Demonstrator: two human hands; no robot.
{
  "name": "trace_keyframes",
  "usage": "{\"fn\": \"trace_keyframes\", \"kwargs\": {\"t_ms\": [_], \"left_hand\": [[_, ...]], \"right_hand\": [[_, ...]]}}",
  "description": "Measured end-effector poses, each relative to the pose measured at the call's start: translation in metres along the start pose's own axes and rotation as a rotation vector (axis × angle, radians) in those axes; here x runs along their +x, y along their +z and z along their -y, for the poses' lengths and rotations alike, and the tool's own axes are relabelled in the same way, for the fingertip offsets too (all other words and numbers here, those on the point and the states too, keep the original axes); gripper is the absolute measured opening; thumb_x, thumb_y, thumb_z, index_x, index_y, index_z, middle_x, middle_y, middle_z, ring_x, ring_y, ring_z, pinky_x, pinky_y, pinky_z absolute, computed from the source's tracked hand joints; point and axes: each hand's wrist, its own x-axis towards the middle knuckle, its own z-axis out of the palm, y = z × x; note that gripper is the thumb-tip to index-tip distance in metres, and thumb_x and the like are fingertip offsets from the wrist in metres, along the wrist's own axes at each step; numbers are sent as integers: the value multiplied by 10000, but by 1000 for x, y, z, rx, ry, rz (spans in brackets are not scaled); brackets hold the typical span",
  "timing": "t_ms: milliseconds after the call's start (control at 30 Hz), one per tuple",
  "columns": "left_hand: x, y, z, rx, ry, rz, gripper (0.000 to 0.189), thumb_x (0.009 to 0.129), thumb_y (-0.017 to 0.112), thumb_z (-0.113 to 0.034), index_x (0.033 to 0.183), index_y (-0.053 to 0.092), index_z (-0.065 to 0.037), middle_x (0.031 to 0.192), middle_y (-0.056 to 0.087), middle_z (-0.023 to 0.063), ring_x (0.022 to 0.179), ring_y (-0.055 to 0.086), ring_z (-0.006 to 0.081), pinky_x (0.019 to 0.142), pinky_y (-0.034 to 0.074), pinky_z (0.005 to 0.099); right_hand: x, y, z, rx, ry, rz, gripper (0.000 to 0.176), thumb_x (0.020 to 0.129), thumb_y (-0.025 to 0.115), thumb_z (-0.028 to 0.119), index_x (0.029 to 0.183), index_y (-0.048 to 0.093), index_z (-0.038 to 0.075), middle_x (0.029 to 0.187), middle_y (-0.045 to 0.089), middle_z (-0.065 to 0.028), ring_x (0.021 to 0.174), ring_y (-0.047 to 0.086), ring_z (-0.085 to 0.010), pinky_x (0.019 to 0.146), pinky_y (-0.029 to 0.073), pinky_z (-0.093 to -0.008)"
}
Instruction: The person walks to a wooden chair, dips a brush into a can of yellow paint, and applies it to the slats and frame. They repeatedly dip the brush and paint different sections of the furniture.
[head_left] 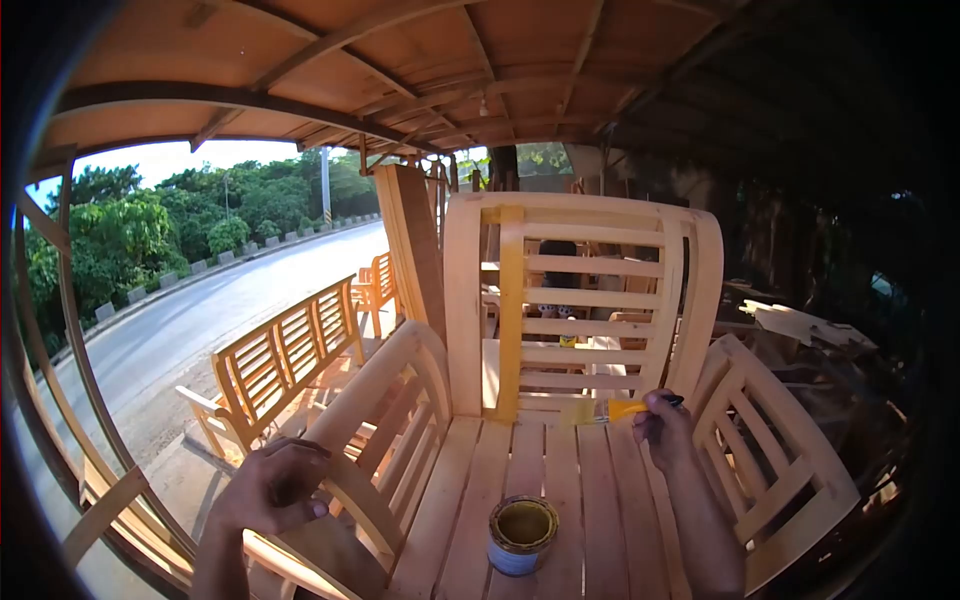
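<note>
My right hand (662,432) grips a paintbrush (628,408) with a yellow handle. Its bristles point left, at the lower part of the slatted backrest (590,295) of a pale wooden chair. One upright slat (511,310) on the left of that backrest is coated yellow, while the wood around it is bare. On the slatted seat (470,500) stands an uncovered can (522,535) with yellowish liquid inside and smears on its rim. My left hand (275,487) hangs beside the left armrest (375,385), its fingers loosely bent and thumb apart, holding nothing.
The right armrest (765,450) rises close to my right forearm. Behind the left armrest, a finished-looking slatted bench (290,350) stands near the road (250,275). A tall stack of boards (408,250) leans behind the chair. Scrap wood (805,325) lies at the right.
</note>
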Motion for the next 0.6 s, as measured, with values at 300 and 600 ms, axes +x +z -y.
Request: {"fn": "trace_keyframes", "kwargs": {"t_ms": [300, 600], "left_hand": [[2, -1, -3, 62, -48, 8, 560, 738, 900, -276, 1179, 689, -5, 1239, 702, 183, 1152, 684, 354, 1001, 537, 427], [2, 1, -3, 204, -42, -29, 592, 704, 909, -294, 1169, 695, 2, 1214, 713, 174, 1150, 683, 359, 1002, 542, 436]], "right_hand": [[59, 32, -28, 162, -34, 36, 204, 961, 688, 255, 1041, 623, 79, 743, 691, -102, 543, 656, -211, 508, 519, -333], [114, 55, 6, 187, -192, 73, 285, 995, 693, 277, 1194, 620, 87, 862, 738, -128, 599, 686, -189, 524, 535, -319]]}}
